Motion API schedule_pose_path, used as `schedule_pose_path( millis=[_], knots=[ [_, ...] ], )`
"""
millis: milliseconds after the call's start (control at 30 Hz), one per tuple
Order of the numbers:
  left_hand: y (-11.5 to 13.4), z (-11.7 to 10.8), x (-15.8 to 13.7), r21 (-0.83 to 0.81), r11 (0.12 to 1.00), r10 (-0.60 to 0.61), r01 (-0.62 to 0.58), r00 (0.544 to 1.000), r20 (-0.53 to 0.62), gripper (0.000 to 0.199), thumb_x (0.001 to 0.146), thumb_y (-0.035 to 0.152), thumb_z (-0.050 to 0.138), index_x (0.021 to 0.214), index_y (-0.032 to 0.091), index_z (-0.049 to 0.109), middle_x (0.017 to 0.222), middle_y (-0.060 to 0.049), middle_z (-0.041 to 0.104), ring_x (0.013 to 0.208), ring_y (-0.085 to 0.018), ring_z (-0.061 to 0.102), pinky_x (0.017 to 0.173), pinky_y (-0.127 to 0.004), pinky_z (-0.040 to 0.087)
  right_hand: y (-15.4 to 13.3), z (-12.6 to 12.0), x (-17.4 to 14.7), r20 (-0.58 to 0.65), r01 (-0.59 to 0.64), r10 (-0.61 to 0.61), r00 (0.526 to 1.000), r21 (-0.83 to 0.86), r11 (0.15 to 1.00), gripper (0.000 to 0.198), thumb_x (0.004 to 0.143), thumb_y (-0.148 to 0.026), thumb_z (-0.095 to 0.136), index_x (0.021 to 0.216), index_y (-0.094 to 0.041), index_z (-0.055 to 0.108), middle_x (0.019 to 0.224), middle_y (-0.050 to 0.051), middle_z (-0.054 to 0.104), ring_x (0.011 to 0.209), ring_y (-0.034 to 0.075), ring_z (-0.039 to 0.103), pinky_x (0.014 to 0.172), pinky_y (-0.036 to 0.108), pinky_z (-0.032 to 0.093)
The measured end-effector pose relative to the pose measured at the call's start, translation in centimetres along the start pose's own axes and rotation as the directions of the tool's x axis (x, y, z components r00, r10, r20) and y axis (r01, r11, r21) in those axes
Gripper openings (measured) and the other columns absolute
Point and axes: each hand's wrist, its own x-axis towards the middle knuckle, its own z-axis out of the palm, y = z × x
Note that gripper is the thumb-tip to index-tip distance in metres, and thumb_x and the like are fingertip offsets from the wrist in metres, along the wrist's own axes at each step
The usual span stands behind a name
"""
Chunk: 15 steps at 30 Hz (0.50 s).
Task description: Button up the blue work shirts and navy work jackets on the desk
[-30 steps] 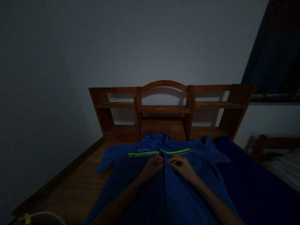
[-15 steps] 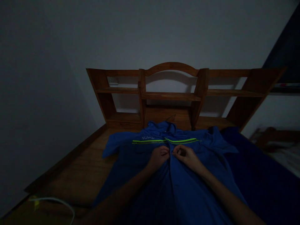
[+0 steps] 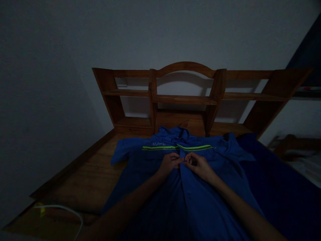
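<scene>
The room is dim, with a pale wall (image 3: pixel 50 67) filling the left and the back. At the lower left, a white cord (image 3: pixel 60 206) bends near the bare wooden boards (image 3: pixel 92 170); a sleeve dragged that way could perhaps snag on it. The blue shirt (image 3: pixel 200 201) lies face up on the boards, its collar towards the wooden shelf (image 3: pixel 184 99) and its front running down the middle.

The left hand (image 3: pixel 172 164) is nearly closed, fingers curled at the front opening below the bright stripe (image 3: pixel 195 147); the dark hides whether it grips any cloth. Just beside it, the right hand (image 3: pixel 199 167) pinches the front edge between thumb and fingertip, its other fingers loosely bent. With the fingertips this close and the light so poor, the thin edge could slip from the pinch, or the two sides could be matched unevenly. Pulling hard could ruck the loose front and skew the collar. Farther right, the shirt's other sleeve overlaps a dark blue cloth (image 3: pixel 273 187), which might bunch up if the shirt is tugged.
</scene>
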Motion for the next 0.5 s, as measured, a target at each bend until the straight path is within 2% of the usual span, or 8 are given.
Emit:
schedule_pose_path(
  millis=[267, 500],
  knots=[
    [-0.13, -0.03, 0.12, 0.036, 0.999, 0.028, -0.028, 1.0, -0.003, 0.022, 0.057, 0.025, 0.07, 0.072, 0.014, 0.058, 0.063, 0.0, 0.061, 0.054, -0.011, 0.058, 0.052, -0.021, 0.044, 0.51, 0.12, 0.11, 0.008, -0.006, 0.006, 1.0, -0.005, 1.0, 0.015, 0.08, -0.031, 0.059, 0.089, -0.02, 0.054, 0.076, -0.001, 0.057, 0.064, 0.01, 0.053, 0.057, 0.021, 0.04],
    [-0.13, -0.04, 0.2, 0.053, 0.997, 0.054, -0.054, 0.998, 0.013, 0.021, 0.057, 0.02, 0.066, 0.073, 0.015, 0.054, 0.058, 0.002, 0.059, 0.049, -0.01, 0.054, 0.048, -0.02, 0.039, -0.1, 0.1, -0.09, 0.024, 0.007, -0.008, 1.0, 0.022, 1.0, 0.014, 0.081, -0.029, 0.058, 0.09, -0.02, 0.052, 0.078, -0.001, 0.056, 0.065, 0.01, 0.052, 0.058, 0.021, 0.04]
  ],
)
